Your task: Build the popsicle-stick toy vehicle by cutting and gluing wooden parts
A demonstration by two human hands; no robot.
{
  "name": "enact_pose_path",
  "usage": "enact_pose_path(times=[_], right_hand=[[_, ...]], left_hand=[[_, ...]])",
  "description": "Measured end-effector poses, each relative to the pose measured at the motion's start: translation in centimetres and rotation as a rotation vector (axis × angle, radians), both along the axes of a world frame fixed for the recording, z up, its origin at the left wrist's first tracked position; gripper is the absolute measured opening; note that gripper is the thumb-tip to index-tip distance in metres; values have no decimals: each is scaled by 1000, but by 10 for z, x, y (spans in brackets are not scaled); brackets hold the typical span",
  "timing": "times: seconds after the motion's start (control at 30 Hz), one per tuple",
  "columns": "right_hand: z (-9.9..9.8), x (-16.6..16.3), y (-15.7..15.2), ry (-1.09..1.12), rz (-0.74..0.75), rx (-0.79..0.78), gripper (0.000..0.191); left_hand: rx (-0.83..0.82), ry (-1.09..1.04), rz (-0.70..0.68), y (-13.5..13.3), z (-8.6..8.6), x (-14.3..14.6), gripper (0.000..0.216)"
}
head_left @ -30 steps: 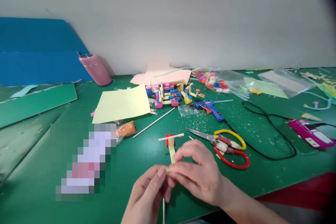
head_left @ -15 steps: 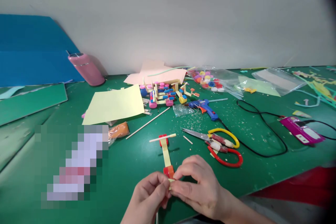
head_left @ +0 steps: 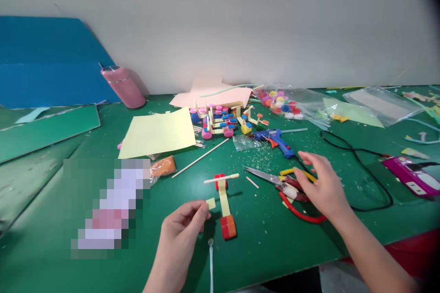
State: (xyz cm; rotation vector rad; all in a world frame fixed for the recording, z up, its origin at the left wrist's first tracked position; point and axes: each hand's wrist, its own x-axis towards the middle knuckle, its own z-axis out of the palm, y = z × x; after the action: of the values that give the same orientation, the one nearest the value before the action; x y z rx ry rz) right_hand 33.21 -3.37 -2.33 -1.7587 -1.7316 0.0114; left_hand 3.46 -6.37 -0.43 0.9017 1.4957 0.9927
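Note:
My left hand point(head_left: 187, 226) pinches a small pale yellow foam or paper piece point(head_left: 211, 203) between thumb and fingertips. Just right of it lies a small assembly: a pale yellow strip point(head_left: 224, 203) with red and orange block-like ends, the near one a red-orange block point(head_left: 228, 227). Across its far end rests a thin pale stick point(head_left: 220, 178). My right hand point(head_left: 321, 185) is open over the scissors point(head_left: 268, 176), covering part of their yellow and red handles; whether it touches them I cannot tell. The blue glue gun point(head_left: 275, 139) lies beyond those fingers.
Several small wheeled models point(head_left: 220, 123) stand at the back, beside a yellow sheet point(head_left: 158, 132). A bag of colourful caps point(head_left: 280, 103) lies behind the glue gun. A black cord point(head_left: 374, 210) loops at right near a purple box point(head_left: 409, 174). A pink tumbler point(head_left: 125, 87) stands back left.
My hands have parted. My right hand has let go of the small yellow piece and moved right and away from me over the scissors; my left hand keeps the piece, left of the assembly.

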Motion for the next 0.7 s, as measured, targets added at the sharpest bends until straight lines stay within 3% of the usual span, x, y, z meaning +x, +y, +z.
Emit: enact_pose_path(times=[0.17, 0.37, 0.5, 0.7], right_hand=[[0, 9, 47, -190, -62, -160, 42], [-8, 6, 74, -167, -40, -273, 42], [-10, 7, 84, -72, -90, -341, 40], [3, 17, 77, 263, -91, -447, 15]], left_hand=[[121, 160, -8, 13, 3, -8, 18], [186, 137, 42, 30, 1, -20, 18], [206, 32, 58, 47, 4, -18, 17], [240, -81, 73, 65, 1, -11, 17]])
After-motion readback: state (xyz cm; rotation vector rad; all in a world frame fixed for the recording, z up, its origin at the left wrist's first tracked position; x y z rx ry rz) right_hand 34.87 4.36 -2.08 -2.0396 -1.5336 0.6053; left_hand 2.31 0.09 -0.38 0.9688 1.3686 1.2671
